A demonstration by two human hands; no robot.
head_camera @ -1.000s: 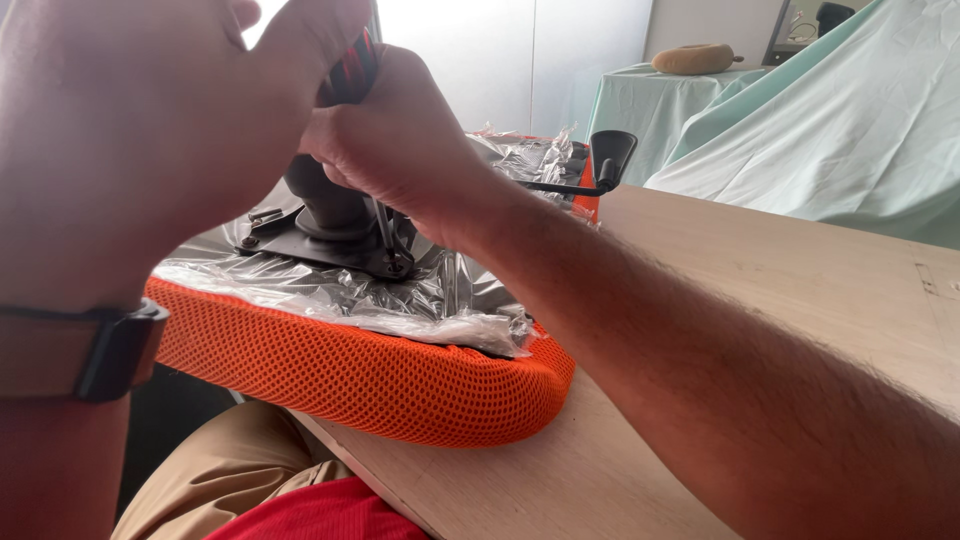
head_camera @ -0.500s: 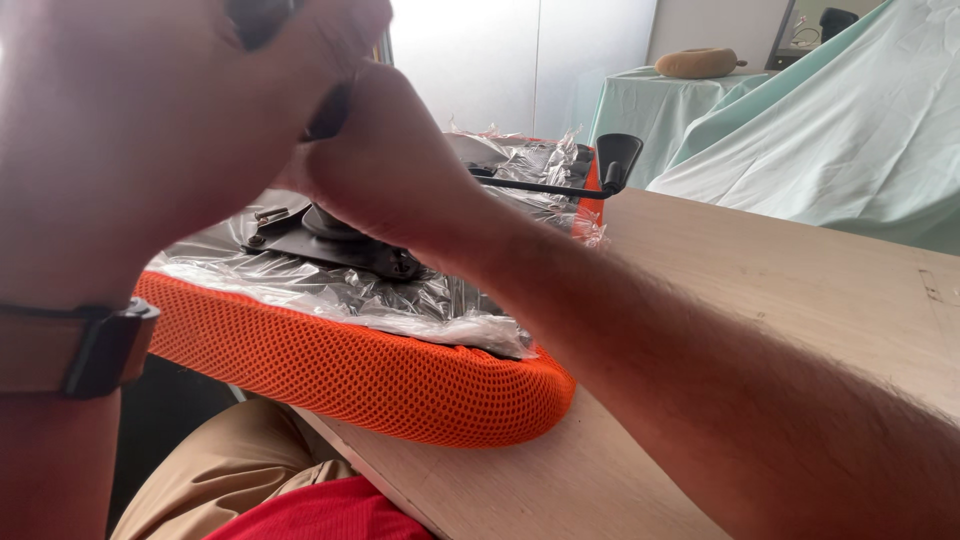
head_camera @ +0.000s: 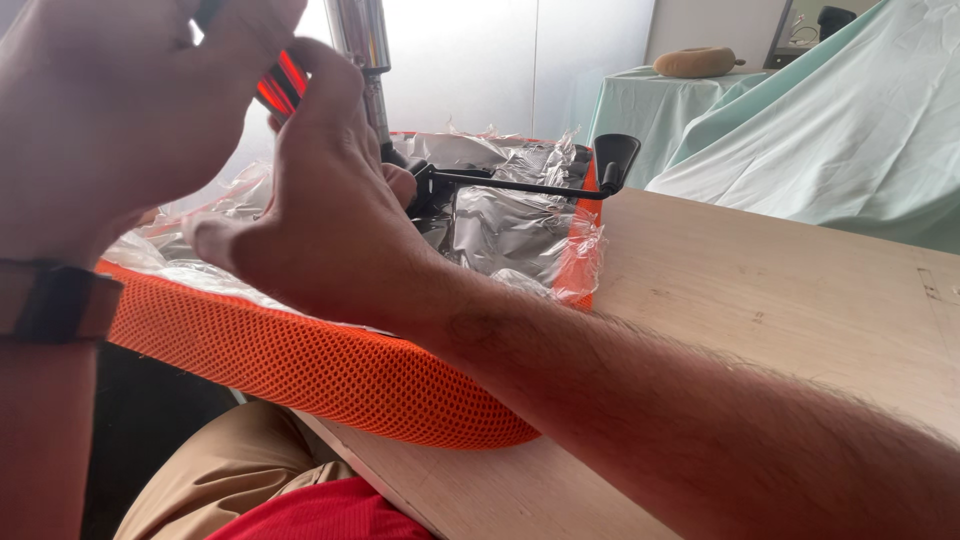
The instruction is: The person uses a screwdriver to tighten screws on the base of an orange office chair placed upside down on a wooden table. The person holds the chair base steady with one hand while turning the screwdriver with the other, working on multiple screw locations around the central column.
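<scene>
Your right hand [head_camera: 330, 240] and left hand [head_camera: 110, 110] are both clenched on a red-and-black tool handle [head_camera: 280, 85] above the upturned orange mesh seat [head_camera: 330, 370], which overhangs the bench [head_camera: 780, 300] edge. Beyond: chrome post [head_camera: 365, 50], plastic-wrapped underside [head_camera: 510, 215], black lever [head_camera: 560, 180].

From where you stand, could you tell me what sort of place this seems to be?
Probably a workshop or assembly room for furniture. An orange mesh chair seat, its underside wrapped in clear plastic, lies upside down on a bare wooden table, and pale green dust sheets cover furniture behind.
</scene>
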